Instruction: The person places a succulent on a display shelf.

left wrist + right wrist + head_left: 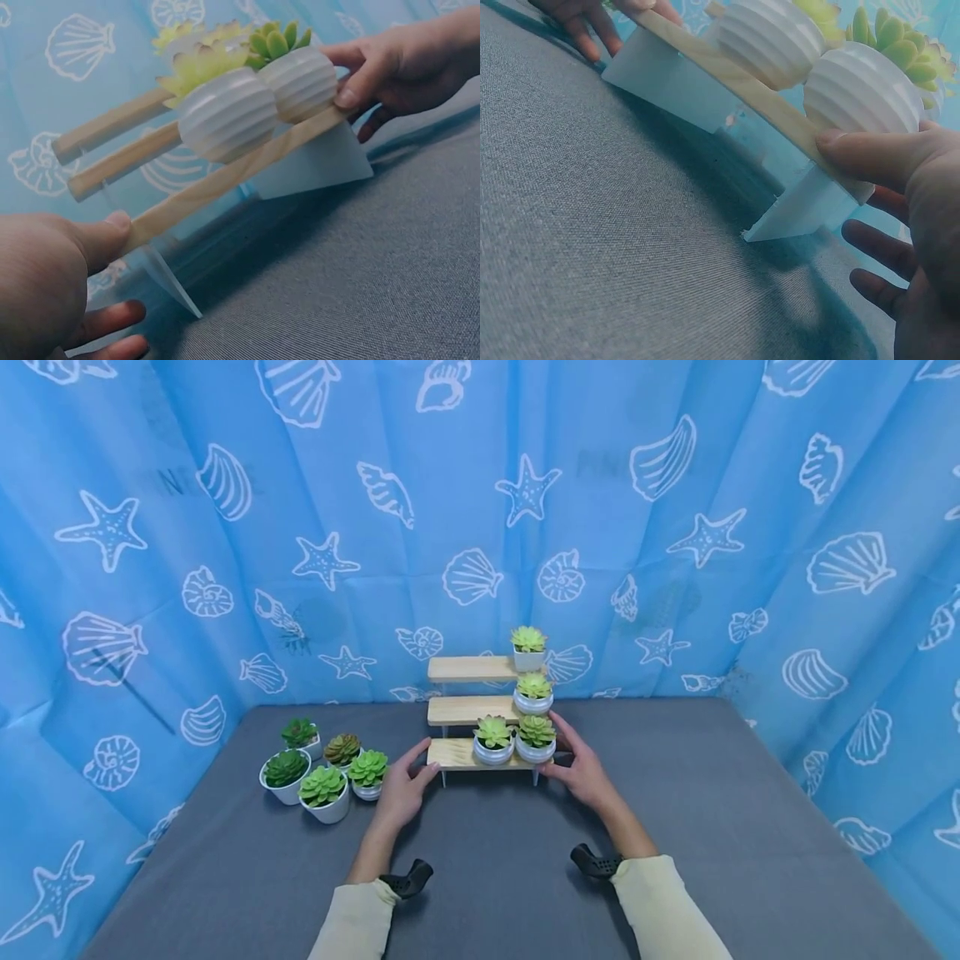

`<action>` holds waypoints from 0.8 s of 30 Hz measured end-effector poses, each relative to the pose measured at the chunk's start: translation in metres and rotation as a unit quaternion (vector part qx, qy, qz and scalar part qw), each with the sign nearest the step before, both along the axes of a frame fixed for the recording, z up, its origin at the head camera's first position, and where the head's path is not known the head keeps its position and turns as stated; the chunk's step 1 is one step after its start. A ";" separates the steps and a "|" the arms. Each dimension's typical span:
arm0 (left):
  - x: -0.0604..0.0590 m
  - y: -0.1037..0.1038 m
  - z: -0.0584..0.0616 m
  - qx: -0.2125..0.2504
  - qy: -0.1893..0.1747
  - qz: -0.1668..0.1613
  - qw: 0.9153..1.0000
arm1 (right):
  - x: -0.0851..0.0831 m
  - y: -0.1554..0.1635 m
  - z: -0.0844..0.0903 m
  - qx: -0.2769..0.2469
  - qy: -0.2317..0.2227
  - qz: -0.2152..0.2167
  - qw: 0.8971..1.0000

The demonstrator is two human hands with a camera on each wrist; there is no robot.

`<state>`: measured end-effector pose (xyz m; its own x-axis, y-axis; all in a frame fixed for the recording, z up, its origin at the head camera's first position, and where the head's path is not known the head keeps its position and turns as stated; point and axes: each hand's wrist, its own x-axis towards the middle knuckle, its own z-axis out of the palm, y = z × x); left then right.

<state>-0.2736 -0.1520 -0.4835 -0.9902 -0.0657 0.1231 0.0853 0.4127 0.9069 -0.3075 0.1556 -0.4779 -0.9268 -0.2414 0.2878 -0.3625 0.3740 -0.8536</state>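
Two hands: the left hand (401, 793) and the right hand (583, 770) sit at opposite ends of the lowest board of a three-step wooden stand (457, 753).
Stand: on the grey table (712, 827), near the blue shell-print curtain (225, 568), between the two hands.
Left fingers: the left wrist view shows the thumb (105, 232) pressed on the front edge of the lowest board at its left end, the other fingers (112, 319) lying underneath; the board end sits pinched between them.
Right fingers: the right wrist view shows the thumb (862, 154) laid on the board's right end beside a ribbed pot, the fingers (877, 247) spread below it near the white side panel (810, 206); the board is clamped between thumb and fingers.
Pots on the stand: two ribbed white succulent pots (515, 741) side by side on the lowest step, touching; one pot (533, 693) on the middle step; one pot (528, 648) on the top step, all toward the right.
Loose pots: five potted succulents (322, 768) clustered on the table left of the stand, just beside the left hand.
Sleeves: pale yellow cuffs (660, 902) with a dark wrist mount on each arm.
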 end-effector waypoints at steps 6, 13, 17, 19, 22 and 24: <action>0.003 -0.003 0.008 -0.001 0.014 0.013 1.000 | -0.001 -0.002 0.002 0.002 -0.005 0.003 1.000; 0.010 0.003 0.027 -0.011 0.034 -0.007 0.999 | 0.000 0.003 0.001 0.013 -0.004 -0.004 1.000; 0.014 0.004 0.040 -0.015 0.048 -0.012 0.999 | 0.001 0.005 0.001 0.017 -0.001 -0.006 1.000; 0.018 0.001 0.047 -0.018 0.059 -0.010 0.998 | 0.001 0.005 0.001 0.019 -0.002 -0.004 1.000; 0.027 -0.008 0.053 -0.028 0.089 0.008 0.996 | 0.000 0.003 0.001 0.017 -0.006 0.000 1.000; 0.034 -0.016 0.054 -0.037 0.118 0.026 0.992 | 0.000 0.002 0.002 0.016 -0.010 0.001 1.000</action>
